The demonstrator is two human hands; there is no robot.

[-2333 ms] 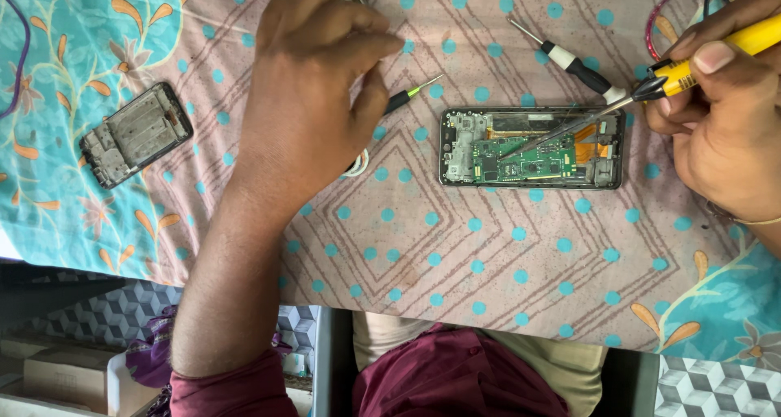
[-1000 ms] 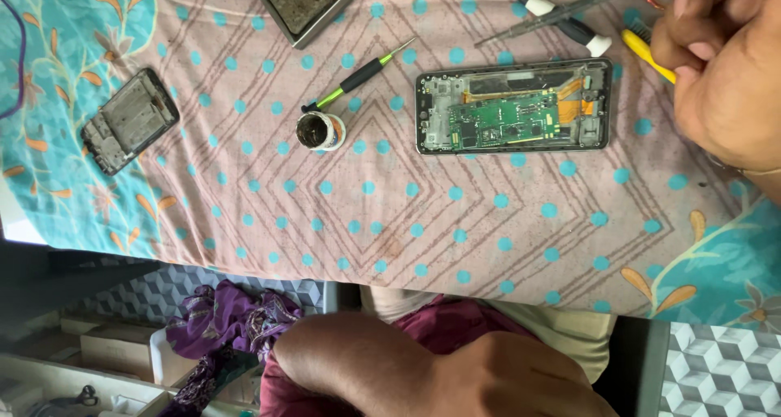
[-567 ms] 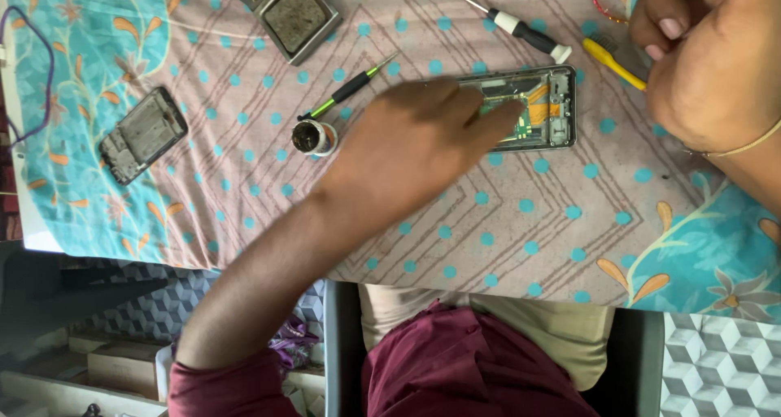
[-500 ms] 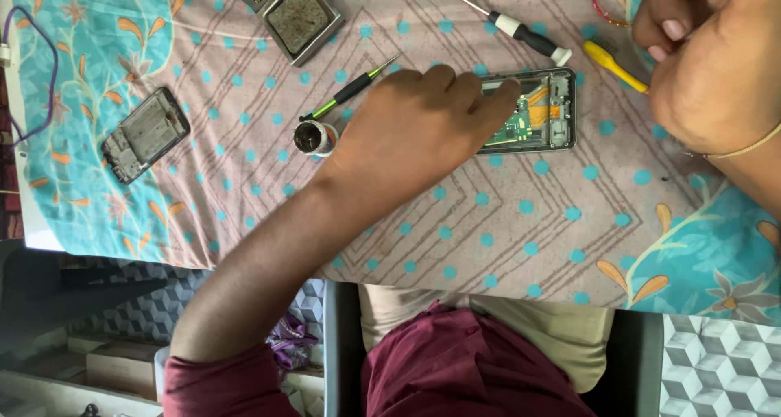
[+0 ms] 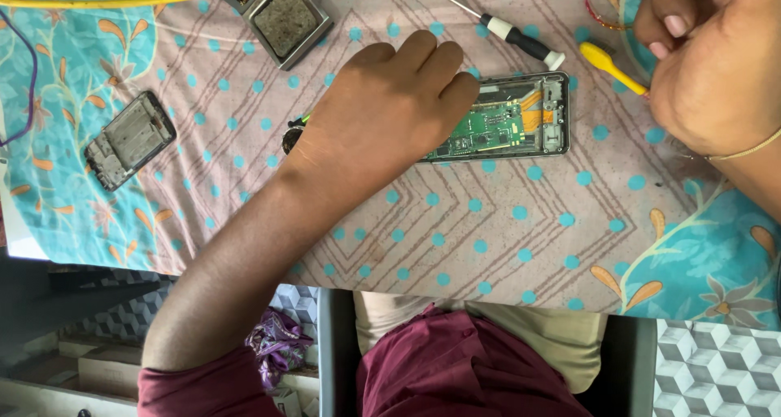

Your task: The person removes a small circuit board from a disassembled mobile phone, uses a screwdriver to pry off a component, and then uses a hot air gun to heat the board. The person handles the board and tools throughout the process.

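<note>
Opened phone [image 5: 508, 124] was pinned flat on table [image 5: 488, 230] by left hand [image 5: 382, 108], unclenched; right hand [image 5: 716, 67] was curled, contents indeterminable.

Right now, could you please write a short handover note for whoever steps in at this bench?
Left hand: resting palm-down on the left end of the opened black smartphone with its green circuit board exposed; holds nothing I can see.
Right hand: closed, raised at the upper right beside the yellow-handled tool; whether it grips it cannot be told.
Black-and-white screwdriver lies above the phone.
Separate dark phone frame lies at left on the patterned cloth.
Done: phone open.
Left: not yet closed up.
</note>
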